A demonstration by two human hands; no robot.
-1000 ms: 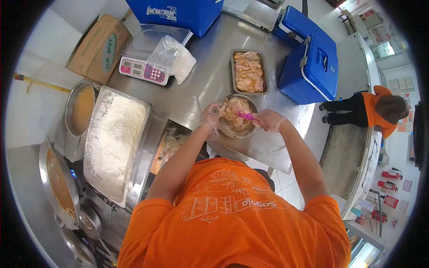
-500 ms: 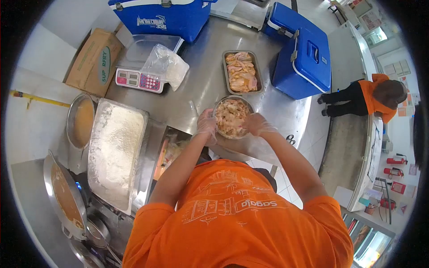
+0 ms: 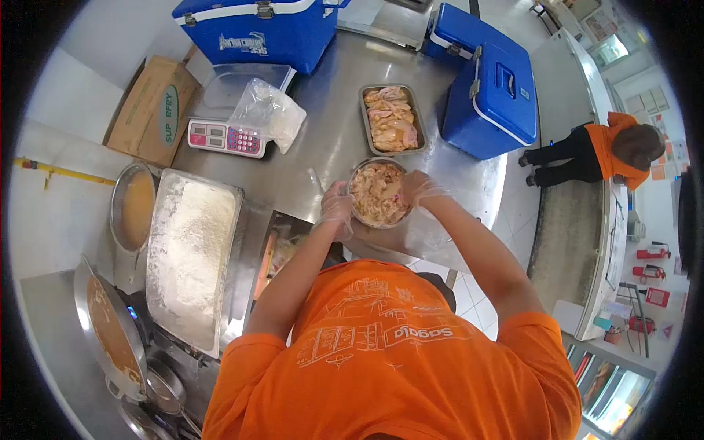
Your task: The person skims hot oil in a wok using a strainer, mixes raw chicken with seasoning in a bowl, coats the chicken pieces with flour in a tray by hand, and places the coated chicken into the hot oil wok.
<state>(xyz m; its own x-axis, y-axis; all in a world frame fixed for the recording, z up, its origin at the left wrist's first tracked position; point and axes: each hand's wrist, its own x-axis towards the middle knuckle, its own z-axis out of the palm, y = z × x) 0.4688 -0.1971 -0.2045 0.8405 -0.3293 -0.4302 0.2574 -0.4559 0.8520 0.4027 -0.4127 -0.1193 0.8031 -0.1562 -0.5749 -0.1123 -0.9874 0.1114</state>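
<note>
Stainless-steel desk (image 3: 330, 103) in a white-walled kitchen. At its near edge, centre, a round metal bowl (image 3: 375, 224) holds a pale, lumpy mixture (image 3: 378, 192). Left hand (image 3: 337, 208), in a clear plastic glove: clamped on the bowl's left rim. Right hand (image 3: 419, 188), likewise gloved: fingers curled together at the right edge of the bowl, a bit of pink utensil (image 3: 399, 199) showing beside them; whether they grip it cannot be told. Just beyond the bowl, a rectangular metal tray (image 3: 364, 121) bears raw chicken pieces (image 3: 392, 117). To the right of this tray, a blue cooler (image 3: 484, 121); far left, a second, white-trimmed cooler (image 3: 257, 37). Between the latter and the bowl, a digital scale (image 3: 207, 141) carries a clear plastic bag (image 3: 282, 121) with white contents; a cardboard box (image 3: 150, 110) lies to its left. Nearer on the left: a large tray (image 3: 236, 235) of white powder, a metal basin (image 3: 119, 176) of yellowish liquid and a broad pan (image 3: 83, 304) of brown liquid. Far right, apart, a co-worker (image 3: 607, 152) in an orange shirt.
</note>
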